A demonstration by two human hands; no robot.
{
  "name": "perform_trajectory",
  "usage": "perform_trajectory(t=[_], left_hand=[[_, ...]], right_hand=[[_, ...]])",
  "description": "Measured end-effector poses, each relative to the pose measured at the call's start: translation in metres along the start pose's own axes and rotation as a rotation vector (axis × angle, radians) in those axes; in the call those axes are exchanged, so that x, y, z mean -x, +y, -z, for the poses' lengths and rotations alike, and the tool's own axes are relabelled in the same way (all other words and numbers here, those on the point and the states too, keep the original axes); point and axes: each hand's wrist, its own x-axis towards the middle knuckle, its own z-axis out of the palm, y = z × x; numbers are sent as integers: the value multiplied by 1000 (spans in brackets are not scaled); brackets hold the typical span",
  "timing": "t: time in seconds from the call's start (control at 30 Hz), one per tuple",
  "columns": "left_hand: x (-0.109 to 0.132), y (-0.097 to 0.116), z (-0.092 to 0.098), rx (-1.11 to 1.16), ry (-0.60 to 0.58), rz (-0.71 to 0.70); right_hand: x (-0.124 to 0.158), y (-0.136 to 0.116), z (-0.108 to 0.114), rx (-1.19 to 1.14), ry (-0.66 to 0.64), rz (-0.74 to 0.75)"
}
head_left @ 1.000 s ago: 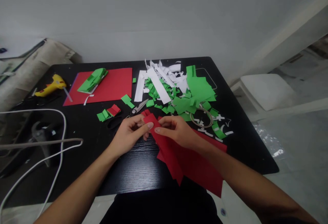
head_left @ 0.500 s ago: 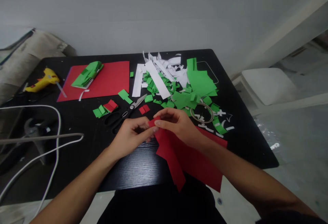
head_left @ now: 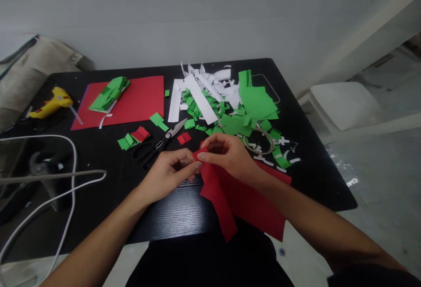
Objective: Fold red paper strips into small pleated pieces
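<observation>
Both hands meet at the top end of a red paper strip [head_left: 219,206], which hangs down toward the table's front edge. My left hand [head_left: 169,172] pinches the strip's upper left side between thumb and fingers. From the right, my right hand [head_left: 226,155] grips the same end, its thumb pressed on the paper. Fingers hide part of that end. A larger red paper sheet [head_left: 255,203] lies under my right forearm. Black-handled scissors [head_left: 161,142] rest just beyond my left hand, blades apart, with a small folded red piece [head_left: 184,138] beside them.
Green and white paper scraps [head_left: 197,107] are heaped at the back middle, with a tape roll [head_left: 258,142] at their right. A yellow glue gun [head_left: 52,103] and a red sheet [head_left: 141,98] bearing folded green paper [head_left: 110,94] are at left. A white cable [head_left: 74,168] loops at the left.
The view has shifted slightly. Both hands keep their hold on the red strip, and its top end now stands a little higher between the fingers.
</observation>
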Motion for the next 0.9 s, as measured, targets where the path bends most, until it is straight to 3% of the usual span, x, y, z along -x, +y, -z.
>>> perform_trajectory(t=[0.13,0.37,0.5,0.63,0.9], left_hand=[[0,1,1,6,21,-5],[-1,0,10,-102,270,-223],[-1,0,13,-230,284,-326],[0,0,13,-262,325,-338],[0,0,14,-285,268,-418]], right_hand=[[0,0,1,-6,17,-8],[-1,-3,3,-74,51,-108],[0,-5,2,-113,26,-144],[2,-4,2,-94,1,-153],[1,-3,2,-75,1,-120]])
